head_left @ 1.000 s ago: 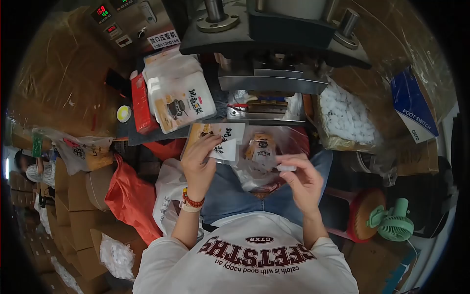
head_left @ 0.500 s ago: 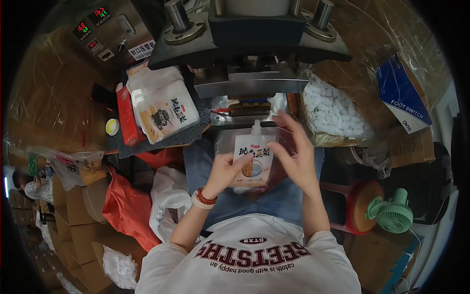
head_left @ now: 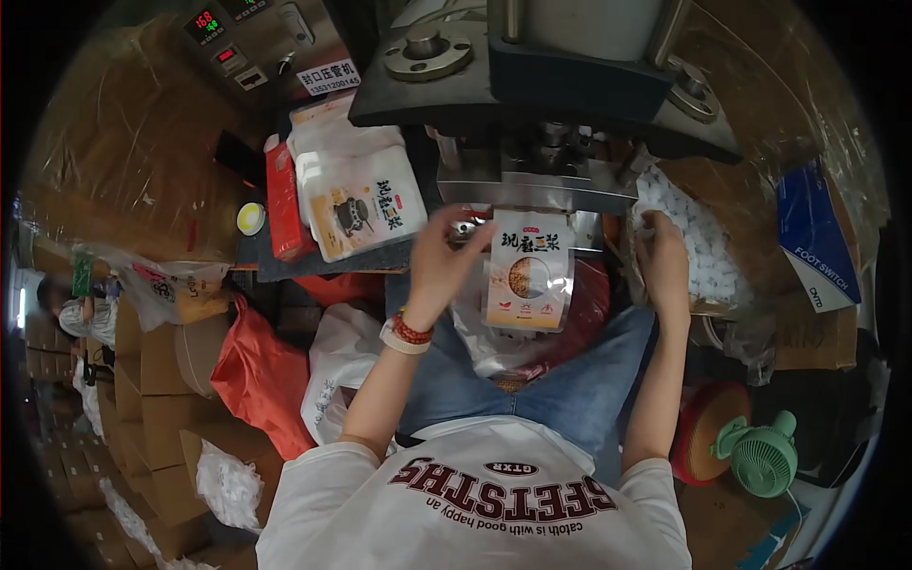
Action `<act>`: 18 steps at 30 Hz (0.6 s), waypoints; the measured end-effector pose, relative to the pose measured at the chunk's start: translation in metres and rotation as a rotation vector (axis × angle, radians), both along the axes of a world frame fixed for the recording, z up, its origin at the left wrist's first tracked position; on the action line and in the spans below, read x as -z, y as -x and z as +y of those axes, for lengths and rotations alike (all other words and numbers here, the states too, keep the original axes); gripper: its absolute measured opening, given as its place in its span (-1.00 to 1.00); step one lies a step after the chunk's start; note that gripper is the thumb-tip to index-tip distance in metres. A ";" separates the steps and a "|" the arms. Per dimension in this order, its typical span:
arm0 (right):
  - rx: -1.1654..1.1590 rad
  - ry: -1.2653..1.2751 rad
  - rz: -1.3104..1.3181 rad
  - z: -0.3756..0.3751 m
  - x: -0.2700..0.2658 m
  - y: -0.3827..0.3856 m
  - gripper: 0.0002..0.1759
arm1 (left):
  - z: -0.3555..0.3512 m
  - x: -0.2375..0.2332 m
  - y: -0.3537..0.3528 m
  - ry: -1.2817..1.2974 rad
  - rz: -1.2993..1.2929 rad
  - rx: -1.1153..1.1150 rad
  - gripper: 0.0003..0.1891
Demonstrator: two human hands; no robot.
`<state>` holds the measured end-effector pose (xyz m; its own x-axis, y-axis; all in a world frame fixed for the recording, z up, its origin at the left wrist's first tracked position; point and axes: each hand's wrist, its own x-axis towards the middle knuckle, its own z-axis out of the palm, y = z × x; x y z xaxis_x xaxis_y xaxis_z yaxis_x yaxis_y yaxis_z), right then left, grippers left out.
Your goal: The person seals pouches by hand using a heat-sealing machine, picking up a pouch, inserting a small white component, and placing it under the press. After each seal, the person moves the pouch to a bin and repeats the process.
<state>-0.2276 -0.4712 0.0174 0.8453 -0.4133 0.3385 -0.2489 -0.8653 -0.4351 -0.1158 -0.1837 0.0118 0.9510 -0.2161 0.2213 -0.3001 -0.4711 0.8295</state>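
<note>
One white pouch (head_left: 528,271) hangs at the front of the big press (head_left: 584,81) in the head view, its top by the metal bar. It says 现磨豆浆 in big black letters. Left of the press, a pile of pouches (head_left: 356,190) shows the same words. A sign (head_left: 327,78), up and left of the press, says 封口压管机 and 13531200145. Far right of it, a blue box (head_left: 819,237) says FOOT SWITCH and CNTD. The shirt (head_left: 503,522) says GTXR.

The left hand (head_left: 445,261) is open, thumb by the pouch's left edge; I can't tell if they touch. The right hand (head_left: 663,271), right of the press, bends its fingers beside white bits (head_left: 698,233); I can't tell if it holds one.
</note>
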 end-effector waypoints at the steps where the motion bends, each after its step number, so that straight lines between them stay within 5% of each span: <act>1: -0.004 -0.094 -0.024 -0.001 -0.001 0.000 -0.67 | 0.010 -0.004 -0.007 -0.338 -0.436 -0.153 -0.28; 2: -0.023 -0.106 -0.020 0.000 -0.003 0.000 -0.71 | 0.025 0.003 -0.013 -0.340 -0.439 -0.157 -0.28; 4: -0.086 -0.081 -0.063 -0.006 0.002 0.000 -0.71 | 0.060 0.025 -0.017 -0.814 -0.468 -0.180 -0.10; 6: -0.143 -0.049 -0.116 -0.010 0.001 -0.003 -0.71 | 0.081 0.025 -0.003 -0.832 -0.533 -0.063 -0.22; 9: -0.147 0.187 -0.184 -0.001 -0.005 0.007 -0.74 | 0.097 0.026 0.015 -0.595 -0.398 0.138 -0.38; 11: -0.091 -0.467 -0.490 0.010 -0.021 0.011 -0.76 | 0.092 0.010 0.025 -0.265 -0.256 0.094 -0.45; 12: -0.093 -0.461 -0.490 0.024 -0.036 0.016 -0.76 | 0.086 0.003 0.030 -0.259 -0.257 0.093 -0.45; 14: -0.386 -1.012 -0.616 0.071 -0.065 0.037 -0.79 | 0.073 -0.010 0.040 -0.030 -0.363 0.082 -0.54; 16: -0.531 -1.145 -0.487 0.112 -0.077 0.047 -0.80 | 0.059 -0.022 0.053 -0.041 -0.409 0.122 -0.53; 18: -0.639 -0.674 -0.348 0.125 -0.065 0.040 -0.73 | 0.051 -0.028 0.060 -0.068 -0.493 0.189 -0.50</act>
